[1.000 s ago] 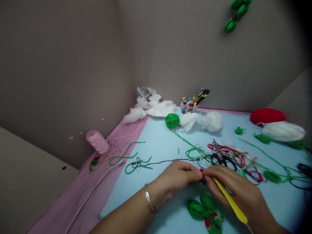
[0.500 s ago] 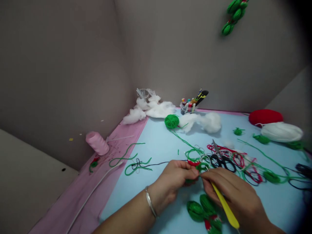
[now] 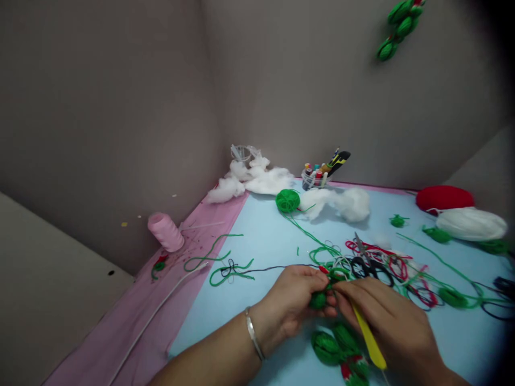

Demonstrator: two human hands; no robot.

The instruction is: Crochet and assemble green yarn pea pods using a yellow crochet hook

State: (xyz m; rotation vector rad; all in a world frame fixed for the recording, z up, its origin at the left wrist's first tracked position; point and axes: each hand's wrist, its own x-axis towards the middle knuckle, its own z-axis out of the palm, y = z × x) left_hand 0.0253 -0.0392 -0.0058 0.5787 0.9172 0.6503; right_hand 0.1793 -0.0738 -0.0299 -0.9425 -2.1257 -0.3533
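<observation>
Light-blue counter (image 3: pixel 225 338) is strewn with loose yarn (image 3: pixel 442 262), and just below the black-handled scissors (image 3: pixel 368 269), the left hand (image 3: pixel 287 310) has its fingers curled shut on a small green yarn piece (image 3: pixel 317 300), while the right hand (image 3: pixel 388 321) grips a yellow crochet hook (image 3: pixel 369 343) right beside it

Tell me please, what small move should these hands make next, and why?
Probably the right hand should push the yellow crochet hook into the small green crocheted piece, which the left hand holds. The two hands meet at that piece, and green yarn from the green yarn ball runs toward them.
</observation>
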